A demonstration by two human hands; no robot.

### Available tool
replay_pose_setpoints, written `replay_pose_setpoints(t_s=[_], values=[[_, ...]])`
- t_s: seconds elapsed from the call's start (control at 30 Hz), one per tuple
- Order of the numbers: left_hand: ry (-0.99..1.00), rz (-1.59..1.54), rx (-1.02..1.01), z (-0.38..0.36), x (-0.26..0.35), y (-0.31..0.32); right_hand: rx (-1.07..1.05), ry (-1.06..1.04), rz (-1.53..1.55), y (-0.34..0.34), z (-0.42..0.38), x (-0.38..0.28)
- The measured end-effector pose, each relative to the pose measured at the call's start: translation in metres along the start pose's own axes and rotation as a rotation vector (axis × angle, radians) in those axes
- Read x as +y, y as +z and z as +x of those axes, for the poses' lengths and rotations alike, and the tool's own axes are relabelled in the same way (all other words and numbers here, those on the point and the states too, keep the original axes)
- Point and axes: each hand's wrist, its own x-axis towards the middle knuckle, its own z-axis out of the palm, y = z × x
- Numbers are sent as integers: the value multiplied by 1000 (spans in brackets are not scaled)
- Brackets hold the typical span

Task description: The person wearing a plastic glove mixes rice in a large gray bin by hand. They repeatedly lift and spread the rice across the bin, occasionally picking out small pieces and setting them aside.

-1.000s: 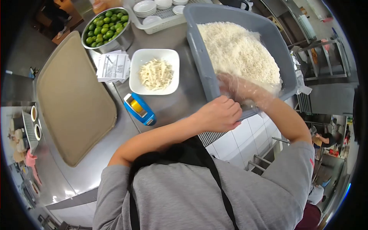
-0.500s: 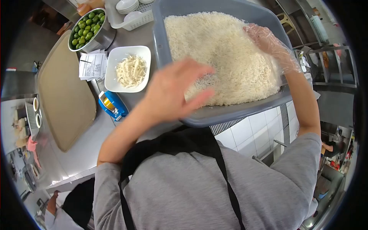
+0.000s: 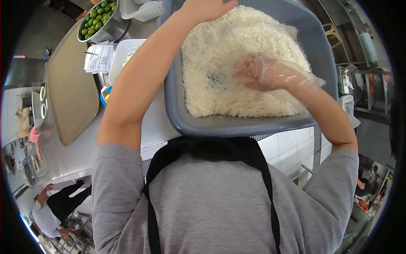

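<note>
A stainless counter (image 3: 84,148) runs along the left, carrying a tan tray (image 3: 69,91), a steel bowl of limes (image 3: 99,19), paper slips (image 3: 98,59) and a white dish (image 3: 122,55). The bare left hand (image 3: 205,7) reaches over the far rim of a grey tub (image 3: 245,125); whether its fingers are apart or together I cannot tell, since the frame's edge cuts them off. The tub sits directly before the person, its long axis running left to right, heaped with pale shredded strands (image 3: 220,63). The right hand (image 3: 260,72), in a clear plastic glove, rests in the strands at the middle, fingers loosely curled among them, nearer the heap's centre than the left.
</note>
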Motion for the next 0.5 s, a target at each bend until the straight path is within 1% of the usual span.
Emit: replay_pose_setpoints(t_s=[0.03, 0.1, 0.13, 0.17, 0.2, 0.23, 0.27, 0.3, 0.33, 0.37, 0.4, 0.47, 0.5], values=[[-4, -1, 2, -3, -8, 3, 25, -67, -17, 7, -5, 0], [19, 89, -157, -10, -30, 4, 76, -200, -46, 20, -13, 1], [13, 86, -150, -10, -37, 6, 98, -268, -67, 22, -18, 4], [1, 98, -169, -8, -43, 7, 83, -380, -98, 16, -26, 11], [-8, 110, -188, -7, -49, 9, 80, -379, -106, 17, -31, 21], [-5, 107, -182, -7, -51, 12, 154, -284, -235, 19, -35, 33], [-46, 106, -216, -6, -52, 14, 228, -186, -366, 21, -39, 47], [-87, 104, -252, -6, -53, 16, 227, -182, -372, 25, -36, 65], [-81, 103, -250, -6, -53, 16, 320, -148, -354, 32, -28, 88], [-86, 105, -267, -5, -53, 15, 414, -114, -337, 26, -22, 95], [-90, 107, -285, -5, -53, 15, 416, -106, -340, 23, -20, 101], [-90, 113, -277, -6, -50, 13, 460, 282, 64, -2, -15, 95], [-103, 117, -271, -6, -48, 13, 549, 254, 12, 8, -11, 121]])
